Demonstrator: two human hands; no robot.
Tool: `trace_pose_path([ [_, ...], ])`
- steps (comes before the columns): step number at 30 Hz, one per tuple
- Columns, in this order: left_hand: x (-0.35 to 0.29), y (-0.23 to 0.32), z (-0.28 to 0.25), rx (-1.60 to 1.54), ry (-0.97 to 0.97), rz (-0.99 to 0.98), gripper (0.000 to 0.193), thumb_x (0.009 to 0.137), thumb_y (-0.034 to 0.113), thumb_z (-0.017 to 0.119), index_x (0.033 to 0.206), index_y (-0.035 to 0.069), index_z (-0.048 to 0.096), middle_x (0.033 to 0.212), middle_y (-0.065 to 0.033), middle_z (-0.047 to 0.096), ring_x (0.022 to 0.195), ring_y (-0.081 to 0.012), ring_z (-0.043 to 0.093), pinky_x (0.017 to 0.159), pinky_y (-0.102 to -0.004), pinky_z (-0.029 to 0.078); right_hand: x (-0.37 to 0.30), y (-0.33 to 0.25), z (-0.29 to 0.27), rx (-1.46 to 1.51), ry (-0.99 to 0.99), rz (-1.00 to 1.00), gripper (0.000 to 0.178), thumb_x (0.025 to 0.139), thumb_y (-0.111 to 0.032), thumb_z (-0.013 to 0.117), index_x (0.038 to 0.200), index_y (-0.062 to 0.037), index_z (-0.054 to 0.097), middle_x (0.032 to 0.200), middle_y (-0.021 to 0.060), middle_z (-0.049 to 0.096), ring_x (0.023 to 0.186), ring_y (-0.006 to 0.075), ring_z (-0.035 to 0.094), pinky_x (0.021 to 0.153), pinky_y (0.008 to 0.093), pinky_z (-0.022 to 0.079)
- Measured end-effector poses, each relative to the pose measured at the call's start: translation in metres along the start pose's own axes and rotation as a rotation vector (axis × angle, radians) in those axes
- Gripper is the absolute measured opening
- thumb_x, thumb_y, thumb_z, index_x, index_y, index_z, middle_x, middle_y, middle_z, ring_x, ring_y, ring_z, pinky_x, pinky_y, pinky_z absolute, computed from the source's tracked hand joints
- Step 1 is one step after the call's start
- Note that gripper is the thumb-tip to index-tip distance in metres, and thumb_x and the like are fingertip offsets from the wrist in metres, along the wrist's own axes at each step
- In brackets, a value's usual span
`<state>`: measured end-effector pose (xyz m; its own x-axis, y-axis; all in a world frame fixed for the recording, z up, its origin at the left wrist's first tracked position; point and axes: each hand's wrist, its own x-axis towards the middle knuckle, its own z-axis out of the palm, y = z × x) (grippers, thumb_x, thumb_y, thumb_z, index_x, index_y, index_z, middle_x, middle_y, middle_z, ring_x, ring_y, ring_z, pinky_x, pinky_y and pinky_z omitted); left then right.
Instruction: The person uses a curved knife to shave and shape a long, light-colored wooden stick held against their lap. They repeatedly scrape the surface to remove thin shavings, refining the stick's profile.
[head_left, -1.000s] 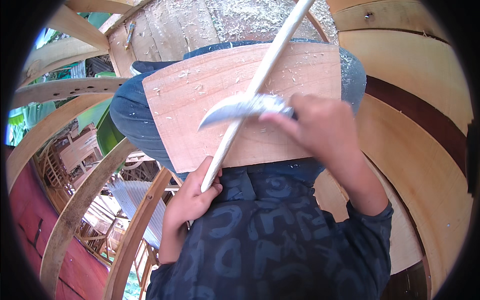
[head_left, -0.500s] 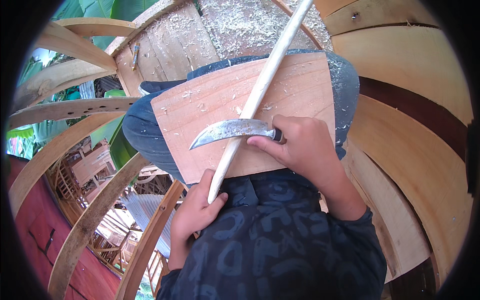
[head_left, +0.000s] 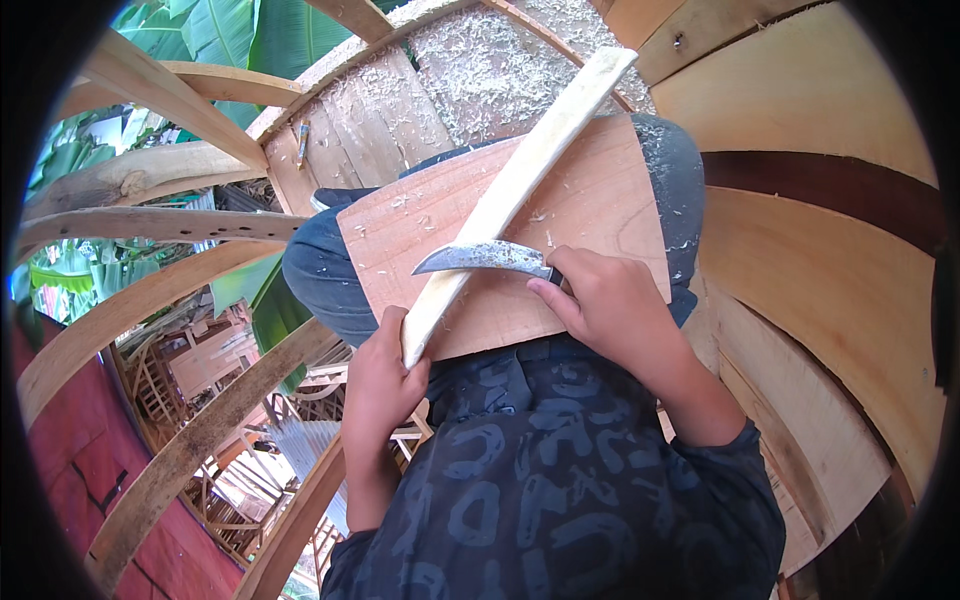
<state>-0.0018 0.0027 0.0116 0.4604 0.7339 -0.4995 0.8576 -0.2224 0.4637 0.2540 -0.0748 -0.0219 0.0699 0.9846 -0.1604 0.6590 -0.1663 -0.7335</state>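
A pale, peeled wooden stick (head_left: pixel 525 175) slants across a flat wooden board (head_left: pixel 590 200) that rests on my lap. Its near end sits in my left hand (head_left: pixel 383 375), fingers closed round it. My right hand (head_left: pixel 610 305) grips the dark handle of a knife (head_left: pixel 480 257). The knife's curved, rust-spotted blade lies crosswise on the stick, above my left hand, with its tip pointing left. Most of the handle is hidden inside my right fist. A few light shavings are scattered over the board.
Wood shavings (head_left: pixel 490 70) cover the planks beyond my knees. Curved wooden ribs (head_left: pixel 150 290) rise at the left, with banana leaves (head_left: pixel 220 40) behind them. Wide planks (head_left: pixel 800 240) form a wall close on the right. A small thin item (head_left: pixel 303 143) lies on the far-left planks.
The stick has turned about its length, now showing a broader face, and its far end has come into view. My left hand has shifted up and left; the knife still lies across the stick.
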Motion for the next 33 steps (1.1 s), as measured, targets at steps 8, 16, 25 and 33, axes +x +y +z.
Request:
trace_pose_path([
  [8,0.003,0.002,0.008,0.002,-0.038,-0.037,0.032,0.079,0.011,0.063,0.103,0.002,0.044,0.082,-0.0273,0.061,0.081,-0.0474,0.060,0.069,-0.0522,0.046,-0.009,0.018,-0.004,-0.131,0.214,0.207,0.026,0.095,-0.029,0.057,0.093,-0.0031,0.059,0.074,0.0182,0.065,0.068,0.0368,0.065,0.058,0.0447,0.050],
  [16,0.006,0.003,0.007,0.038,-0.065,-0.031,0.032,0.079,0.011,0.063,0.102,0.002,0.043,0.083,-0.0270,0.060,0.081,-0.0479,0.060,0.069,-0.0529,0.046,-0.007,0.018,-0.016,-0.092,0.162,0.207,0.025,0.095,-0.027,0.058,0.091,-0.0024,0.058,0.075,0.0190,0.064,0.068,0.0396,0.063,0.059,0.0466,0.049],
  [25,0.006,0.002,0.010,-0.001,-0.034,-0.039,0.033,0.076,0.008,0.063,0.102,0.002,0.044,0.081,-0.0282,0.059,0.082,-0.0496,0.058,0.069,-0.0520,0.045,-0.002,0.019,-0.006,-0.068,0.233,0.241,0.025,0.095,-0.025,0.059,0.092,-0.0001,0.057,0.072,0.0198,0.064,0.066,0.0391,0.063,0.058,0.0461,0.048],
  [33,0.007,0.008,0.005,-0.034,-0.068,-0.075,0.038,0.074,0.007,0.065,0.106,0.001,0.045,0.090,-0.0270,0.061,0.086,-0.0482,0.059,0.074,-0.0514,0.047,-0.001,0.030,-0.019,-0.036,0.205,0.335,0.022,0.090,-0.020,0.065,0.095,-0.0005,0.058,0.066,0.0178,0.062,0.062,0.0366,0.064,0.058,0.0425,0.048],
])
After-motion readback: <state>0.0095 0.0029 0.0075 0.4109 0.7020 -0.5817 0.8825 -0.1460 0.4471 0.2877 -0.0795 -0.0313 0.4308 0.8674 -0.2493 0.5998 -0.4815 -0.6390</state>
